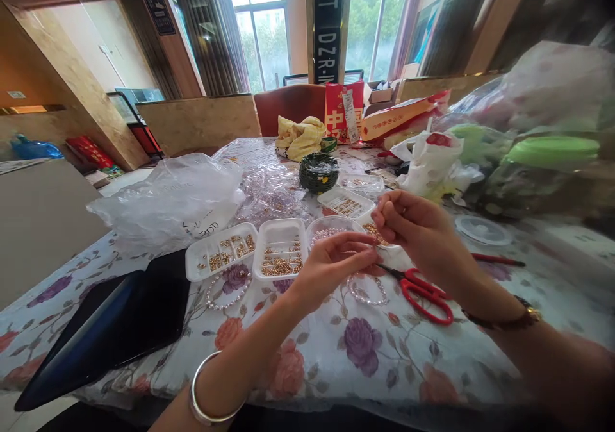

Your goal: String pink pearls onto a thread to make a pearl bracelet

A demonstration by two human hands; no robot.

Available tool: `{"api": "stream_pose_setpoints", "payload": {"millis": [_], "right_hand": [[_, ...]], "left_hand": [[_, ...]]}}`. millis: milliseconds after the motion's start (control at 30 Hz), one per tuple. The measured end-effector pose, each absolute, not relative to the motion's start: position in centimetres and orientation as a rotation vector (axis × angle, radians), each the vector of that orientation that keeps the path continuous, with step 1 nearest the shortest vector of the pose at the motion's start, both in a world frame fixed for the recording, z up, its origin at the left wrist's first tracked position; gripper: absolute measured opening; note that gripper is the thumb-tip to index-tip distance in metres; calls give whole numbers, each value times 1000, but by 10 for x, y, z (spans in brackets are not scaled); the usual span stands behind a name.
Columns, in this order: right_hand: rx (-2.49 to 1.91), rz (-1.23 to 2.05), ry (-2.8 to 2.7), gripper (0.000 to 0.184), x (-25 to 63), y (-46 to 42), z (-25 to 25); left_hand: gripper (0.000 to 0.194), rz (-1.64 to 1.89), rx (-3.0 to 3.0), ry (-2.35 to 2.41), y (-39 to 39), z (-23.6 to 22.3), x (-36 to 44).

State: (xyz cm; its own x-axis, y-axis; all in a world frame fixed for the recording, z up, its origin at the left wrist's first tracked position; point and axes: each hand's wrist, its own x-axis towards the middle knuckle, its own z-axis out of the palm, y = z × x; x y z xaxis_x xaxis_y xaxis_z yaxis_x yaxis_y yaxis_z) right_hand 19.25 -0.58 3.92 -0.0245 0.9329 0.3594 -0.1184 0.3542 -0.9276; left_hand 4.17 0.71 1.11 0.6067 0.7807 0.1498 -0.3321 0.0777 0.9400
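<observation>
My left hand point(334, 262) is over the beading trays, its thumb and fingertips pinched together around something too small to make out. Higher and to the right, my right hand point(418, 233) is also closed in a pinch; whatever is between its fingertips does not show. Below my left fingers lies a pearl bead bracelet point(368, 302), and a second bead bracelet point(229, 305) rests further left. Red-handled scissors point(426, 294) lie under my right hand. A container of pink pearl beads point(331, 230) and a box of gold beads point(377, 232) are partly hidden behind my hands.
Two white trays of gold beads point(282, 272) point(221, 252) stand left, with a black tablet-like slab point(115, 323) beside them. Behind are a plastic bag point(168, 195), a dark green wire coil point(318, 172) and another bead box point(346, 203). A green-lidded jar point(542, 175) stands right.
</observation>
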Motion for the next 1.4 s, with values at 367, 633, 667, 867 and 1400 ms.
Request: {"api": "stream_pose_setpoints", "payload": {"millis": [367,633,667,867,1400], "right_hand": [[-849,1056,-1482,19,192,-4,39],[-1039,874,-1491,30,191,-8,46],[-1067,853,-1497,33,193,-8,46],[-1210,743,-1799,47,211,-2,40],[-1113,935,-1744,35,224,-3,49]], "left_hand": [[17,959,1285,567,7,11,42],[14,1048,1234,622,6,14,42],[14,1057,1240,628,7,14,42],[15,1081,1240,658,8,13,42],[14,1099,1223,695,8,12,42]]}}
